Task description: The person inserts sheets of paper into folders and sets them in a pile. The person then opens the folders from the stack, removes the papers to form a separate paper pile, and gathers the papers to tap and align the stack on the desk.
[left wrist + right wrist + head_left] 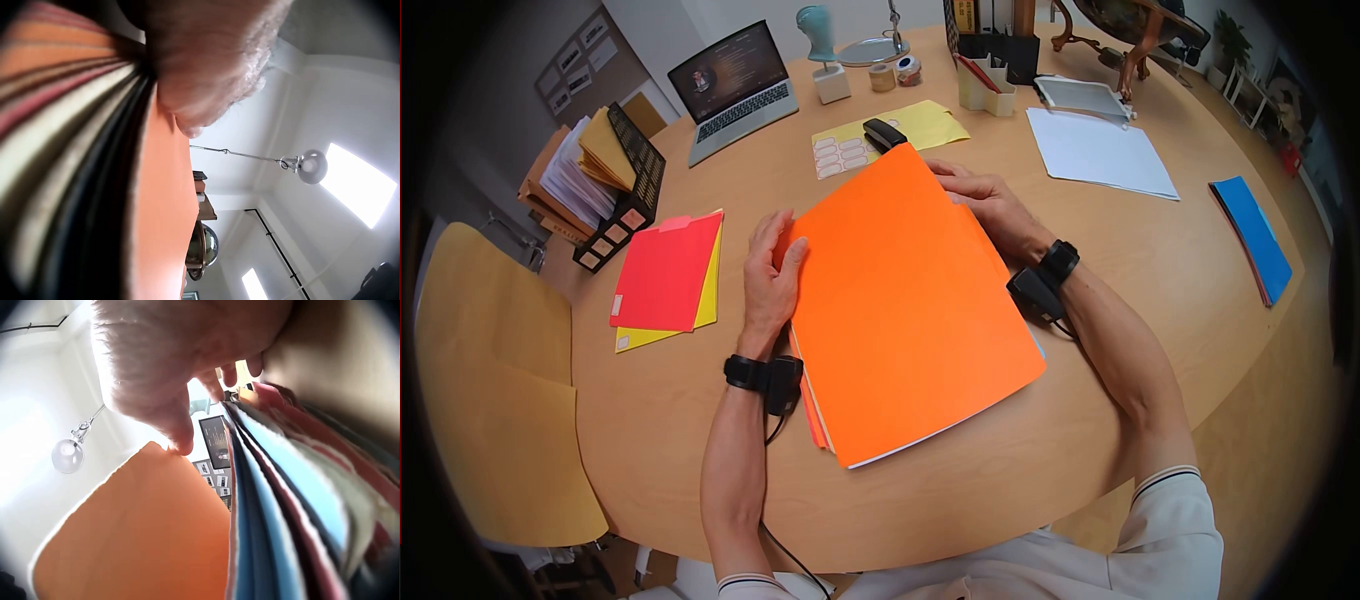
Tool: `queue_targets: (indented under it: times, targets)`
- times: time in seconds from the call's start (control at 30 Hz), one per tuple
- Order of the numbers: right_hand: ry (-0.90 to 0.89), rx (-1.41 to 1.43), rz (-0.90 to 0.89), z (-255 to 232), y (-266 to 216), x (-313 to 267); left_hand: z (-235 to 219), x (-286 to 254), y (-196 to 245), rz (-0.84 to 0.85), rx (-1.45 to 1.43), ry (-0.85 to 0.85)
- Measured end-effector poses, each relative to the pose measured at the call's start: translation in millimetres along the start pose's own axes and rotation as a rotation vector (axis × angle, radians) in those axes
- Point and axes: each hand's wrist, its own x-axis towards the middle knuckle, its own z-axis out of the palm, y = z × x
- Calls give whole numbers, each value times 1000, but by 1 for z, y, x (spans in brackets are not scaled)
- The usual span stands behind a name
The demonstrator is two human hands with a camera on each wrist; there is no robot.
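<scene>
Left hand (pixel 771 278) and right hand (pixel 998 214) grip folder stack (pixel 910 310); laptop text (pixel 745 72) unreadable.

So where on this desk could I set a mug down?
The widest bare patch lies between the right forearm, white paper and blue folder. Another, nearer you, sits between the red folder and left forearm. The back is crowded: laptop, stapler, pen holder.

Two hands (pixel 772 285), one laptop (pixel 738 92) (one stapler (pixel 885 134))

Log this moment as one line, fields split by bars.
folder stack: orange folder on top | left hand: touching left edge | right hand: touching upper right edge | black stapler: beyond stack
</scene>
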Motion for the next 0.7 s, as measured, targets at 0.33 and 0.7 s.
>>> queue_targets:
  times: [0.33,0.7]
  targets:
    - [-30,-82,97,13,-13,1,-1,3,15,141,270,-76]
    - [-7,-179,258,35,-38,-2,1,6,21,190,238,-1]
